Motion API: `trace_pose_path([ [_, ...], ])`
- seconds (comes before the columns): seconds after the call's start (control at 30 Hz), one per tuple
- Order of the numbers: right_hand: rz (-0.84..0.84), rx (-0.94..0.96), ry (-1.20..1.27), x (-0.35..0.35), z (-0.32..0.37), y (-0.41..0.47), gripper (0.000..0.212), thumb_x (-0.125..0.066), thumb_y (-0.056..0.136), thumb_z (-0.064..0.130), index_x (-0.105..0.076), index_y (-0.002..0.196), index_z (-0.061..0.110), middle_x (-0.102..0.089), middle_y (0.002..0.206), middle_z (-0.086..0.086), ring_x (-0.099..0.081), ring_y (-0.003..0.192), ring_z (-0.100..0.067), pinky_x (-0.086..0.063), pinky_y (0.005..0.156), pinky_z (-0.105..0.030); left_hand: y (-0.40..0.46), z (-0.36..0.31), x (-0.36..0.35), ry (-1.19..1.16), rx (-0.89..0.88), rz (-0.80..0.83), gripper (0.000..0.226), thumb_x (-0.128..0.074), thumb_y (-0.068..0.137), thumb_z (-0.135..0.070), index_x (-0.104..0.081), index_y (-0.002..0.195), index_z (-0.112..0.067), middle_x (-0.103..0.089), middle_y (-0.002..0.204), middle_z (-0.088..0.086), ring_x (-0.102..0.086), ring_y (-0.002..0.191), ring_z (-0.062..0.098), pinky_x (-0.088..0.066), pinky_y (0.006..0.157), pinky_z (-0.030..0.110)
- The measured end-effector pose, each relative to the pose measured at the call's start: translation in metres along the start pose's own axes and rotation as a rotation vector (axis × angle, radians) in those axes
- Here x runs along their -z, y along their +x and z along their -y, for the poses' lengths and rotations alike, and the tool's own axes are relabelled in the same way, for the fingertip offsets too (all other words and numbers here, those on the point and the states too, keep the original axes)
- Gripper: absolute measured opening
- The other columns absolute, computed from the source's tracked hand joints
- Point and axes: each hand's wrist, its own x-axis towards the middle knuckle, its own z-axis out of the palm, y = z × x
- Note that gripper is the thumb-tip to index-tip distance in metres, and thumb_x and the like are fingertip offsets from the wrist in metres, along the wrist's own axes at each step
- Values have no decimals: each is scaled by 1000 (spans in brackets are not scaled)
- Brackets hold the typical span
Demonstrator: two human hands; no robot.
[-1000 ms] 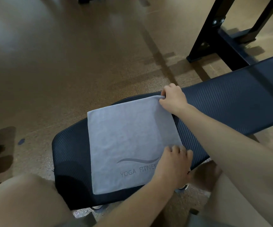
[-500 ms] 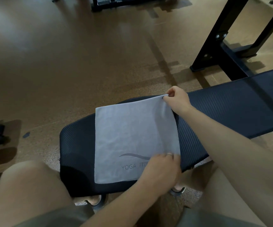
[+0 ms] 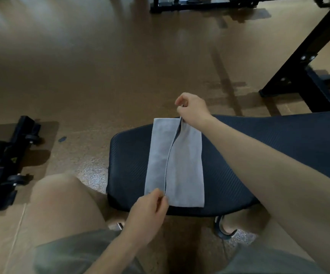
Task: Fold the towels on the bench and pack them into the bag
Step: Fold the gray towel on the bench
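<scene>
A grey towel [image 3: 188, 167] lies on the black padded bench [image 3: 259, 147], half of it raised in a fold along its length. My right hand [image 3: 193, 108] pinches the lifted edge at the far end, above the bench. At the near end my left hand [image 3: 150, 212] pinches the same edge. The lifted flap [image 3: 158, 155] stands up over the left half of the towel. No bag is in view.
A black metal rack frame [image 3: 306, 72] stands on the brown floor at the right. A black wheeled base [image 3: 7, 157] lies on the floor at the left. My knees [image 3: 61, 198] are close to the bench's near edge.
Both hands have lifted the towel's right edge and carried it leftward, so the flat towel is now half folded. The printed logo is no longer visible.
</scene>
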Motion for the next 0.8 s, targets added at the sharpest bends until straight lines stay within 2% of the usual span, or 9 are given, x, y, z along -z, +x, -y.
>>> trace_pose_path([
  [0.1,73,-28,-17,-29,14,9,19,-54,93,9,-72,94,16,-69,88,0,-71,79,-20,-63,77,-36,-1,16,8,-31,67,-17,34,-52,102,-34,-48,72,-19,-53,65,-2,-45,58,9,-41,58,40],
  [0.23,163,-143,-37,-50,16,22,12,-60,91,11,-72,94,9,-75,89,-10,-75,77,-19,-65,75,-34,0,32,15,-101,154,23,33,-50,103,-37,-52,75,-21,-56,70,-3,-47,61,8,-40,58,34],
  [0.37,304,-141,-136,-56,12,33,19,-58,87,8,-75,95,12,-73,88,-5,-71,82,-16,-60,67,-25,5,40,20,-92,175,31,36,-50,103,-39,-50,73,-20,-54,67,-3,-44,57,6,-37,57,31],
  [0.4,321,-114,-169,-57,11,35,20,-58,86,8,-75,95,14,-72,89,-2,-70,84,-16,-59,68,-26,7,41,20,-85,177,36,36,-49,103,-39,-50,73,-20,-55,67,-3,-45,57,7,-37,57,32],
  [0.5,334,-37,-288,-59,6,44,17,-60,87,15,-75,93,21,-69,93,5,-66,92,-16,-56,77,-31,9,42,21,-54,179,51,35,-48,103,-39,-51,75,-18,-58,70,0,-49,60,9,-39,58,33],
  [0.8,322,21,-363,-58,-4,56,9,-62,93,28,-68,89,24,-65,93,7,-60,89,-12,-43,63,-25,10,36,30,-44,178,111,34,-43,104,-39,-46,75,-22,-53,70,-5,-46,61,8,-37,59,33],
])
